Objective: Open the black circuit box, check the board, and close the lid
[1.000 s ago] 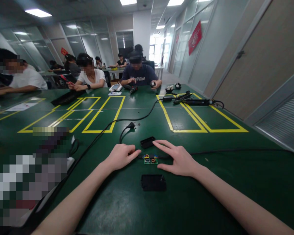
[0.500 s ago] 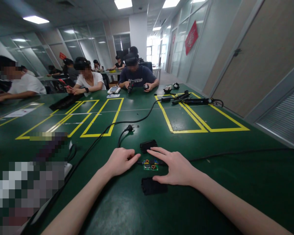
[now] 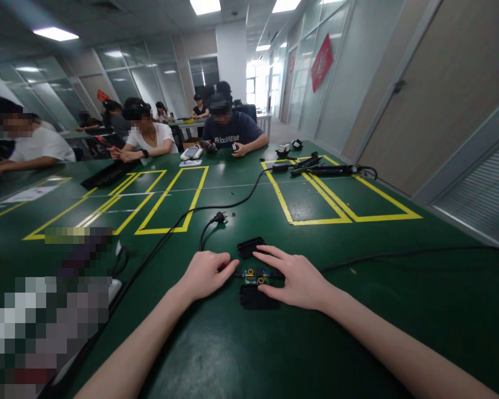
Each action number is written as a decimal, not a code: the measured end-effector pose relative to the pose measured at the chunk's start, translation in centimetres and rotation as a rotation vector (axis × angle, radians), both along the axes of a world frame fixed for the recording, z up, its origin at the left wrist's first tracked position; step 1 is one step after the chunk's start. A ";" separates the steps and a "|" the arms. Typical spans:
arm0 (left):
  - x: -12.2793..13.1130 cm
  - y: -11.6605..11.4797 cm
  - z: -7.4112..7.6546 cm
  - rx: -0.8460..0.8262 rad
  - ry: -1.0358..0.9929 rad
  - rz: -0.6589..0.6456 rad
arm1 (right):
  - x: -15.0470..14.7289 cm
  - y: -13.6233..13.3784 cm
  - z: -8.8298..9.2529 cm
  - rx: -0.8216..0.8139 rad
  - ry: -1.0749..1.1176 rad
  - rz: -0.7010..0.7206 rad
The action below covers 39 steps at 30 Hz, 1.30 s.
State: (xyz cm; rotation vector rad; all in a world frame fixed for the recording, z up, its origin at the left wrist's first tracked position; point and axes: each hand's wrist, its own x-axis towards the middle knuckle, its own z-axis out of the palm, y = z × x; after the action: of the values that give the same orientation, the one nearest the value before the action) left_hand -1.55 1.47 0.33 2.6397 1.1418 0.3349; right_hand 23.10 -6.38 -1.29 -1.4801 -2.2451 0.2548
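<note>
Head view: 2 hands at small circuit board (image 3: 255, 275) on green table (image 3: 316, 343).
Left hand (image 3: 203, 273) loosely curled beside board; right hand (image 3: 297, 280) spread flat, thumb on black cover (image 3: 255, 297), which has slid closer than before. Shirt text unreadable.

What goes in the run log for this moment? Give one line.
left hand: curled beside circuit board | right hand: flat, thumb at black case half | second case half: beyond board | green table

Right hand (image 3: 299, 280) has slid black cover (image 3: 255, 297) against circuit board (image 3: 255, 275).
</note>
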 end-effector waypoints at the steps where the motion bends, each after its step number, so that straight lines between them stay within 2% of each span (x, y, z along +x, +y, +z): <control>1: 0.0 0.0 0.0 0.004 -0.001 -0.001 | 0.0 0.0 0.2 -0.007 -0.011 0.002; 6: 0.1 0.0 0.0 0.001 -0.006 0.015 | 0.0 -0.1 0.8 -0.039 -0.051 0.054; 15: 0.1 0.2 -0.1 0.036 -0.006 0.022 | 0.2 0.3 0.4 -0.008 -0.050 0.086; 24: 0.2 -0.5 -0.2 -0.016 -0.116 -0.063 | 0.8 1.1 -0.1 0.063 -0.054 0.121; 32: 0.4 -0.5 -0.5 0.011 -0.109 -0.111 | 2.0 1.4 0.4 0.137 -0.100 0.186; 39: 0.5 -0.4 -0.3 0.016 -0.083 -0.121 | 2.5 1.9 0.1 0.135 -0.071 0.121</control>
State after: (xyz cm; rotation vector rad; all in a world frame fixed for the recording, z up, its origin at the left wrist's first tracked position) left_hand -1.08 1.02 0.06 2.6667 0.9532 0.4277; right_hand 25.64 -4.48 -1.18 -1.3057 -2.3612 0.0865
